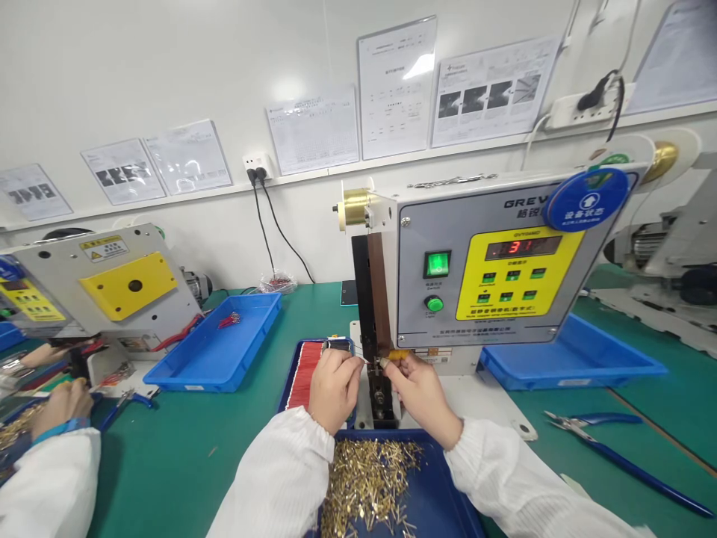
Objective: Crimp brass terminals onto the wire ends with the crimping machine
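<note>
Both hands meet at the working slot point(379, 392) of a grey bench machine point(426, 321) with a lit display. My left hand point(334, 385) is closed in a pinch at the slot's left side, with a thin wire point(363, 359) at its fingertips. From the right, my right hand point(421, 392) pinches at the same spot; what it holds is too small to make out. A yellow-orange piece point(399, 353) shows by its index finger. Below the hands, a dark blue tray point(448, 486) holds a heap of small gold-coloured metal pins point(373, 482). Red wires point(305, 373) lie in a tray behind my left hand.
Blue-handled cutters point(621, 456) lie at the right, near a blue tray point(576, 359) behind the machine. Another blue tray point(193, 351) with a few red pieces stands left. At far left, a co-worker's hand point(61, 407) is beside a second machine point(123, 284).
</note>
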`<action>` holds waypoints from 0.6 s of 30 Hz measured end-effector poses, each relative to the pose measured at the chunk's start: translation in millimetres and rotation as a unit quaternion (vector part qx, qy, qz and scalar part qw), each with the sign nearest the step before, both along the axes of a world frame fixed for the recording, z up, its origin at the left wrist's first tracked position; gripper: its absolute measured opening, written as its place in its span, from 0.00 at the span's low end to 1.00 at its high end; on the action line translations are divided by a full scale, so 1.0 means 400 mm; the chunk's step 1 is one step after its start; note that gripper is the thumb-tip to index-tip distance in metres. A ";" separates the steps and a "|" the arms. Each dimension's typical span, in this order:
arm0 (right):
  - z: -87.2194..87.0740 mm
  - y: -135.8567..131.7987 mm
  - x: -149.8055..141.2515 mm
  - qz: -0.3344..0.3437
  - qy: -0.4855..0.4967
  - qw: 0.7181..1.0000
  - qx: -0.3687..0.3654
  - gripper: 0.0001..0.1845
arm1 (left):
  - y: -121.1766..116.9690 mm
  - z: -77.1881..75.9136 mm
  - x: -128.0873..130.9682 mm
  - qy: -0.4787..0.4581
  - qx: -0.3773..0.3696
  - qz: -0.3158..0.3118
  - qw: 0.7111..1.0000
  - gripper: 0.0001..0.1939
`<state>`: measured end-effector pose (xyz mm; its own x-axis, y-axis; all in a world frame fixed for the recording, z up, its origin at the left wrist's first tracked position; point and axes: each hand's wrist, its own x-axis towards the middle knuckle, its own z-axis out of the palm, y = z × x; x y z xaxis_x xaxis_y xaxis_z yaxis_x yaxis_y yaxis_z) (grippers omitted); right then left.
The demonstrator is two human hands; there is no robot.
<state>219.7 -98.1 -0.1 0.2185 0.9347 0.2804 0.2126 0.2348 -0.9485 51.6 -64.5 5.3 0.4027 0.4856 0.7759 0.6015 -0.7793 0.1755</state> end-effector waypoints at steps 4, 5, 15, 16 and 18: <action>0.003 0.002 -0.006 -0.006 -0.007 1.000 -0.002 0.15 | -0.003 0.002 0.002 0.000 -0.002 -0.003 1.000 0.07; 0.007 0.002 -0.004 -0.008 -0.015 1.000 -0.004 0.15 | -0.003 0.004 0.002 -0.001 -0.003 -0.004 1.000 0.07; 0.026 -0.037 0.198 0.030 -0.242 0.968 -0.053 0.14 | -0.132 0.149 0.001 -0.116 -0.031 -0.087 0.989 0.11; 0.016 -0.037 0.215 0.032 -0.271 0.960 -0.057 0.15 | -0.170 0.180 0.010 -0.095 -0.040 -0.123 0.987 0.12; 0.000 -0.034 0.234 0.030 -0.334 0.940 -0.070 0.14 | -0.250 0.235 0.027 -0.035 -0.044 -0.187 0.981 0.17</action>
<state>313.4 -111.6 -0.3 -0.0177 0.9775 0.2101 0.7609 0.1495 -0.6314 62.5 -164.6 99.5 0.5131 0.3803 0.7695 0.2599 -0.9233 0.2829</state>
